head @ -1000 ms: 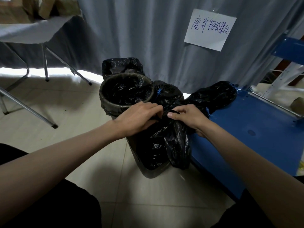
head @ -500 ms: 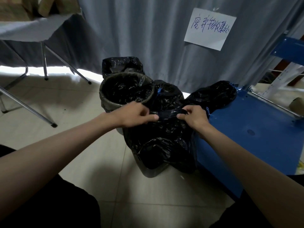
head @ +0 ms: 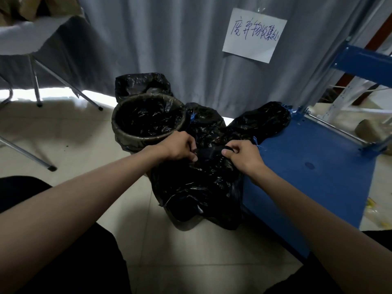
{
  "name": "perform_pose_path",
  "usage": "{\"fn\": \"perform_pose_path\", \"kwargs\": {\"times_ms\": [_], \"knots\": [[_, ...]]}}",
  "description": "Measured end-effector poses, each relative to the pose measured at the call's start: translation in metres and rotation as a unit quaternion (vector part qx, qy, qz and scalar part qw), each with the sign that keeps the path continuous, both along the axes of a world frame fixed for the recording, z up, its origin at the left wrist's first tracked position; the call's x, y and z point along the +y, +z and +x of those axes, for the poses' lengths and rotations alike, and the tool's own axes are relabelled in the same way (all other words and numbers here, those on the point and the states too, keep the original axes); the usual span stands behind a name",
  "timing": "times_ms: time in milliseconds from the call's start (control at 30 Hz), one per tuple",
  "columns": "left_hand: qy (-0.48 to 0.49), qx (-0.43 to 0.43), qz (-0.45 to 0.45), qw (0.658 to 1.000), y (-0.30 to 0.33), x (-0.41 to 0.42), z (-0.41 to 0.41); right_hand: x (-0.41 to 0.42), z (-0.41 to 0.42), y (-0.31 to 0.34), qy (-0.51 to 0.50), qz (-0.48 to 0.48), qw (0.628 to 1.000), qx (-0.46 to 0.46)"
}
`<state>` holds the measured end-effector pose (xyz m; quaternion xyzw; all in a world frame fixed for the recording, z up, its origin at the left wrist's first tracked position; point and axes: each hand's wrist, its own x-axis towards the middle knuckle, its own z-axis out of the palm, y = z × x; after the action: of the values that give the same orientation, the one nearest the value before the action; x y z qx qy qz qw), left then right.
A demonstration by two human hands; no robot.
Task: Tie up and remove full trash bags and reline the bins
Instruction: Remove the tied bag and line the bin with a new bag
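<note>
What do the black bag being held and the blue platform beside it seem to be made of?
The black bag looks like thin glossy plastic film: it crinkles and throws sharp highlights where both hands pinch its top. The blue platform looks like painted sheet metal, flat, matte and hard-edged, though the material under the paint can't be told for sure.

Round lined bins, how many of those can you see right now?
1: the round lined bin stands on the floor left of the black bag that the left hand and right hand grip. That bag may hide another bin.
</note>
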<state>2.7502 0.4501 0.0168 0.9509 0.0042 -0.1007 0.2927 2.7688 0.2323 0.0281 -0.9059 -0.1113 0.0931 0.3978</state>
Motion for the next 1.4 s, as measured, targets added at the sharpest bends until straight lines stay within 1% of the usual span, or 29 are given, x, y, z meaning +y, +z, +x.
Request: {"fn": "perform_pose_path", "kwargs": {"times_ms": [100,167,267,367,433,533,600,733,867,1000,1033,1100,1167,1233,1333,1367,1400], "knots": [[0.070,-0.065,-0.064,0.993,0.004,-0.001,0.009,-0.011,0.003,-0.004,-0.041,-0.017,0.998,-0.037],[0.098,-0.110,-0.082,0.986,0.006,-0.001,0.013,-0.017,0.001,-0.006,-0.057,0.007,0.995,-0.081],[0.089,-0.150,-0.074,0.982,0.008,-0.001,0.018,-0.020,-0.001,-0.005,-0.020,0.021,0.992,-0.124],[0.053,-0.151,-0.022,0.987,0.005,-0.004,0.020,-0.020,-0.001,-0.009,0.022,-0.048,0.992,-0.117],[0.041,-0.141,0.030,0.989,0.001,-0.007,0.021,-0.020,-0.003,-0.016,0.032,-0.103,0.988,-0.108],[0.051,-0.128,0.080,0.987,-0.005,-0.014,0.025,-0.016,-0.005,-0.027,0.034,-0.162,0.984,-0.065],[0.055,-0.113,0.112,0.986,-0.009,-0.018,0.028,-0.011,-0.003,-0.029,0.036,-0.190,0.980,-0.039],[0.053,-0.047,0.152,0.986,-0.018,-0.017,0.038,-0.002,0.002,-0.037,0.040,-0.227,0.973,0.017],[0.048,0.010,0.176,0.983,-0.027,-0.013,0.040,0.005,0.008,-0.047,0.023,-0.179,0.978,0.106],[0.075,0.077,0.173,0.979,-0.033,-0.008,0.037,0.000,0.013,-0.055,-0.040,-0.123,0.979,0.161],[0.086,0.086,0.171,0.978,-0.034,-0.006,0.036,-0.002,0.013,-0.057,-0.047,-0.123,0.977,0.171],[0.098,0.091,0.170,0.976,-0.033,-0.005,0.035,-0.005,0.013,-0.059,-0.037,-0.154,0.971,0.177],[0.094,0.071,0.179,0.977,-0.031,-0.003,0.033,-0.006,0.011,-0.058,-0.012,-0.211,0.968,0.138],[0.076,0.026,0.195,0.977,-0.028,0.000,0.030,-0.005,0.008,-0.053,0.009,-0.252,0.965,0.068],[0.037,-0.051,0.201,0.977,-0.022,0.004,0.020,0.000,0.002,-0.042,0.039,-0.278,0.957,-0.070],[0.020,-0.079,0.191,0.978,-0.018,0.004,0.016,0.001,0.000,-0.040,0.051,-0.278,0.954,-0.103],[-0.001,-0.098,0.169,0.981,-0.015,0.005,0.011,0.002,-0.002,-0.037,0.068,-0.274,0.952,-0.116]]}}
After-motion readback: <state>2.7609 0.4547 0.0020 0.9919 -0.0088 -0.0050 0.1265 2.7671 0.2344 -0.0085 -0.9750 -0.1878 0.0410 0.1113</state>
